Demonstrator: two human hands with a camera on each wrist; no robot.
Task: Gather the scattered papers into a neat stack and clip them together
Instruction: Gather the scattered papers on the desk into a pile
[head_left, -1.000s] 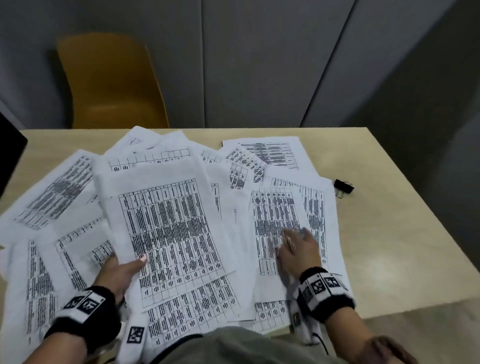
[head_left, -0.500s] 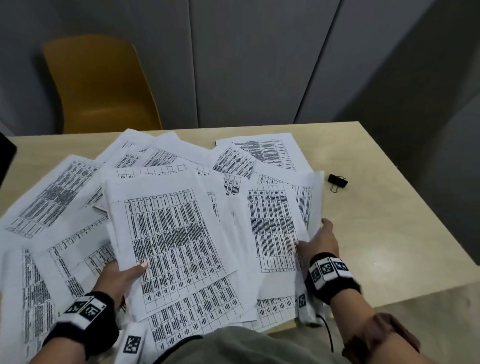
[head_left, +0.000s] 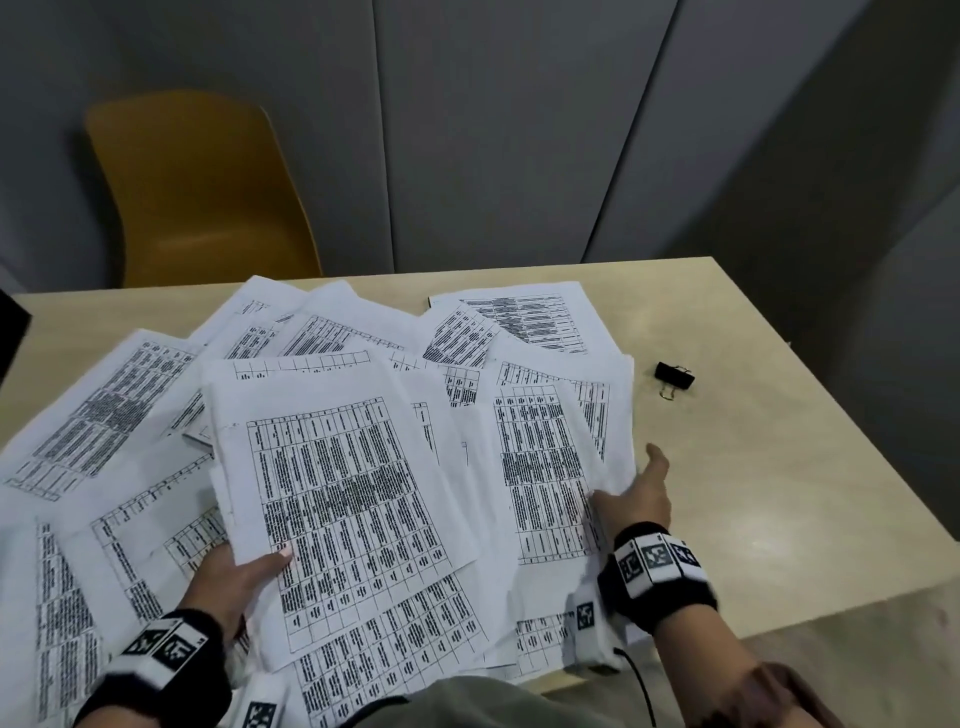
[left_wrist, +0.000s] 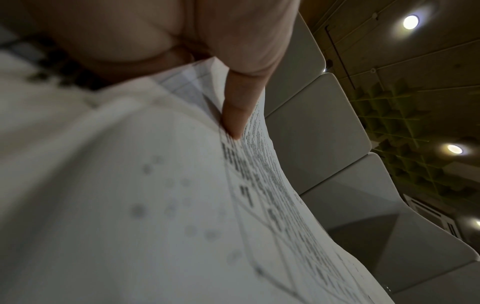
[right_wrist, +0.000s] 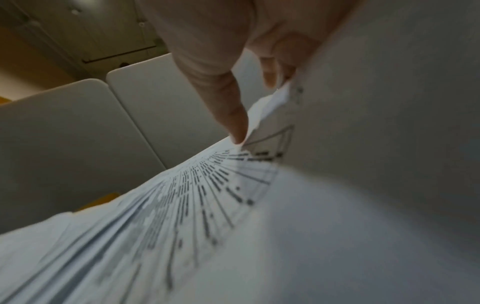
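Note:
Several white printed sheets (head_left: 156, 415) lie fanned and overlapping across the beige table (head_left: 779, 467). My left hand (head_left: 234, 571) pinches the lower left edge of the top middle sheet (head_left: 337, 493), thumb (left_wrist: 239, 115) on top and fingers hidden beneath. My right hand (head_left: 636, 493) grips the right edge of the right-hand sheets (head_left: 545, 457), thumb (right_wrist: 233, 123) on the printed face and fingers under the lifted edge. A black binder clip (head_left: 674, 375) lies alone on the table, beyond and right of my right hand.
An orange chair (head_left: 197, 192) stands behind the table's far left edge. Grey wall panels (head_left: 519, 130) run behind. A dark object (head_left: 10, 332) cuts in at the left edge. Bare tabletop shows to the right of the papers around the clip.
My right hand moved from lying flat on the right sheets to their right edge, slid its fingers under and lifted it. The left hand kept its hold on the middle sheet.

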